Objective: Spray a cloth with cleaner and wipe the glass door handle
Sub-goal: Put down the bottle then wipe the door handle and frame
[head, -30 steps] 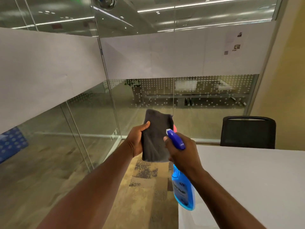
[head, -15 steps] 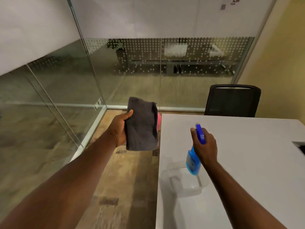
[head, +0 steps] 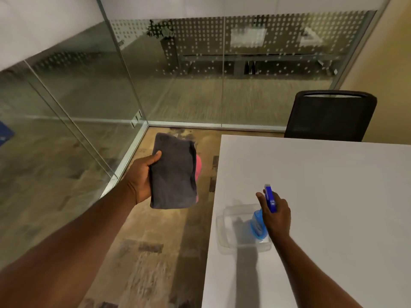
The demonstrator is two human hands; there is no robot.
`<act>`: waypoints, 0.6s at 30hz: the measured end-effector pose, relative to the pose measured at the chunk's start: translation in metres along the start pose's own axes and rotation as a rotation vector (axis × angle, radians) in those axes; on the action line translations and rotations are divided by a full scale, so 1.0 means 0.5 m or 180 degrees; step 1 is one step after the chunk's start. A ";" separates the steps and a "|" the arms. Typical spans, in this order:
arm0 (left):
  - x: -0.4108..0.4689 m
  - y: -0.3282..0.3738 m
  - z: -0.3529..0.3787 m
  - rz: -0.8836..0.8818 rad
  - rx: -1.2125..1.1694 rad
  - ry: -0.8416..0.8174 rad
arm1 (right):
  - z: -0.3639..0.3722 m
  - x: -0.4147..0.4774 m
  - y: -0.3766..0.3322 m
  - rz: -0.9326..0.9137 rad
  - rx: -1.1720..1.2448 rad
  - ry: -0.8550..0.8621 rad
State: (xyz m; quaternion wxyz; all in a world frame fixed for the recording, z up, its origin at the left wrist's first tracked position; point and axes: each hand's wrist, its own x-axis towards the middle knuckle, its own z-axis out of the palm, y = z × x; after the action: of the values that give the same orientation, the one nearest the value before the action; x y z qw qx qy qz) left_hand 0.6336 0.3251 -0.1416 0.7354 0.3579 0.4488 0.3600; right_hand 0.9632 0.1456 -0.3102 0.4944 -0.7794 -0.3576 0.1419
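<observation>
Glass walls (head: 200, 85) meet in the corner of a small meeting room, where a white worktop (head: 344, 196) stands with a black chair (head: 329, 116) at its far edge. A person's left hand (head: 140, 176) holds a folded dark grey cloth (head: 173, 174) out over the floor, well clear of the worktop. The thumb lies across its face and the fingers are clamped behind it. The cloth's long axis runs away from the person, its broad face turned up toward them, with something pink (head: 198, 165) showing at its right edge. On the worktop's near corner is a clear plastic tub (head: 231, 221). A blue spray bottle (head: 258, 227) stands upright there, its base apparently inside the tub and its nozzle pointing toward the far glass. The fingers of the right hand (head: 278, 216) are wrapped round its neck. Spraying looks finished and the bottle is being parked. Next comes letting go of it and carrying the cloth to the door handle, which is out of view.
</observation>
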 end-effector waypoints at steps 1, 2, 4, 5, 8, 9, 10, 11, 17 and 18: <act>0.000 0.002 -0.002 -0.0014 0.0014 0.0024 | 0.003 0.002 0.003 -0.0013 0.0014 0.0034; -0.001 0.003 -0.003 -0.0024 0.0022 0.0043 | 0.006 0.004 0.005 -0.0012 0.0016 0.0066; -0.002 0.007 -0.003 -0.0028 0.0040 0.0037 | 0.008 0.005 0.011 0.0010 -0.0018 0.0135; -0.003 0.009 -0.001 -0.0026 0.0050 0.0023 | 0.006 0.003 0.015 0.0014 -0.0034 0.0177; -0.005 0.017 0.002 -0.0011 0.0038 0.0020 | 0.003 -0.002 0.025 0.0126 -0.0014 0.0300; -0.005 0.019 0.003 -0.0005 0.0029 0.0011 | 0.002 -0.003 0.029 0.0178 -0.0002 0.0296; -0.005 0.020 0.005 0.0000 0.0010 0.0006 | 0.003 -0.003 0.031 0.0207 -0.0003 0.0247; -0.006 0.021 0.006 0.0003 -0.0009 0.0010 | 0.004 -0.003 0.034 0.0206 -0.0023 0.0167; -0.019 0.033 0.011 0.0027 -0.0052 0.0030 | 0.005 0.008 0.041 0.0182 -0.0238 -0.0167; -0.023 0.037 0.009 0.0049 -0.0063 0.0036 | 0.004 0.009 0.046 0.0188 -0.0268 -0.0217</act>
State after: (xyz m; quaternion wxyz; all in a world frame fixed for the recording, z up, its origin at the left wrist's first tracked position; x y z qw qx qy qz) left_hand 0.6303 0.3232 -0.1199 0.7336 0.3520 0.4466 0.3721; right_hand 0.9747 0.1442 -0.3304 0.4443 -0.8044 -0.3568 0.1677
